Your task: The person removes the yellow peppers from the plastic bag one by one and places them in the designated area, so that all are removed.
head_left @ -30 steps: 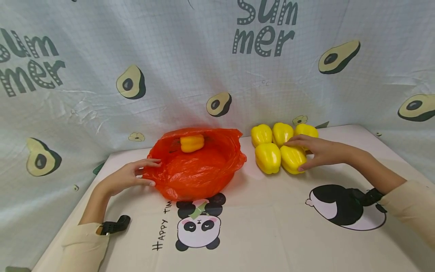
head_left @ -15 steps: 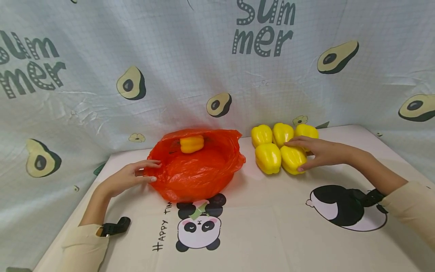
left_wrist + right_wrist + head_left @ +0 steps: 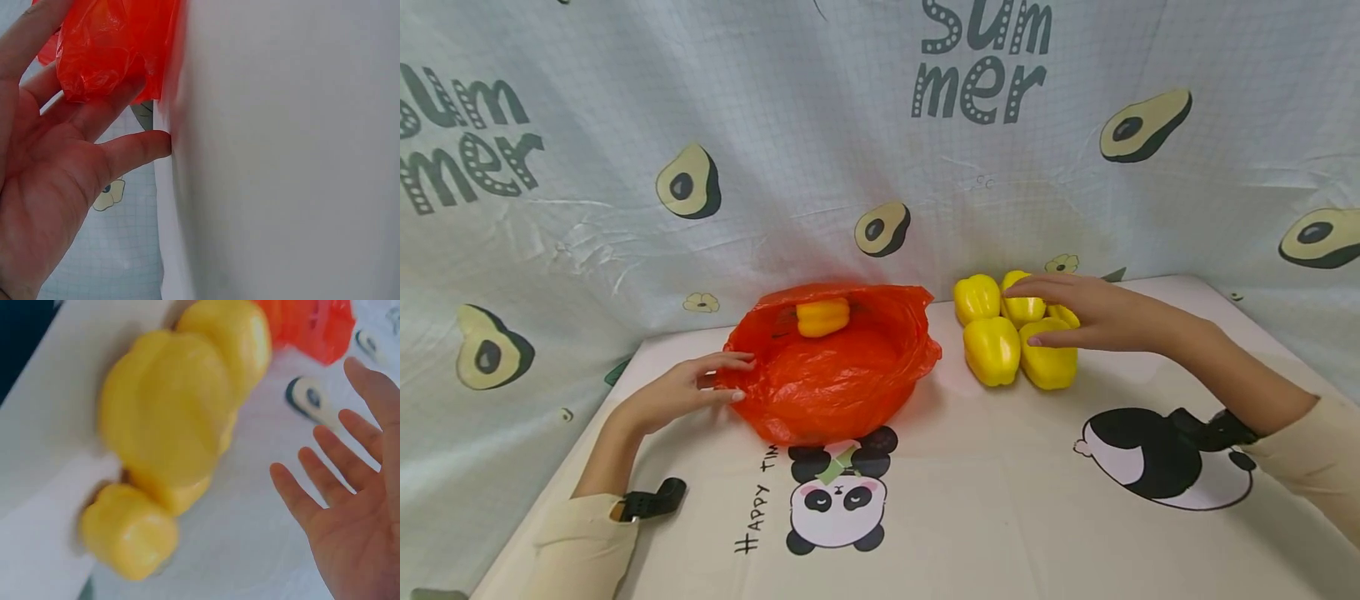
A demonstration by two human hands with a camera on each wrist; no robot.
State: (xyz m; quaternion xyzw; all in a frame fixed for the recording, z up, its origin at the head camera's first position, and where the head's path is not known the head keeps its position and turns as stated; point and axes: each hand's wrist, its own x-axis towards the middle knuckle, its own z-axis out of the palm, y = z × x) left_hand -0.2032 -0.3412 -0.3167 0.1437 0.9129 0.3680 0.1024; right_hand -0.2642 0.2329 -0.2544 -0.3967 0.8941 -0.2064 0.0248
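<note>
A red plastic bag lies on the table with its mouth gaping, and one orange-tinged yellow bell pepper is inside by the back wall. My left hand is at the bag's left side; in the left wrist view its relaxed fingers overlap the thin plastic and the thumb stands apart. On the right, several yellow bell peppers cluster together. Over them my right hand hovers with straight, spread fingers, partly hiding the back right pepper. The right wrist view shows its palm bare, beside the peppers.
A light tablecloth with panda prints covers the table. Behind it hangs a pale curtain with avocado prints, close to the bag and peppers. Each wrist wears a black strap.
My right hand has lifted from the front right pepper, its fingers straightening; that pepper has turned a little. The left hand and bag have stayed in place.
</note>
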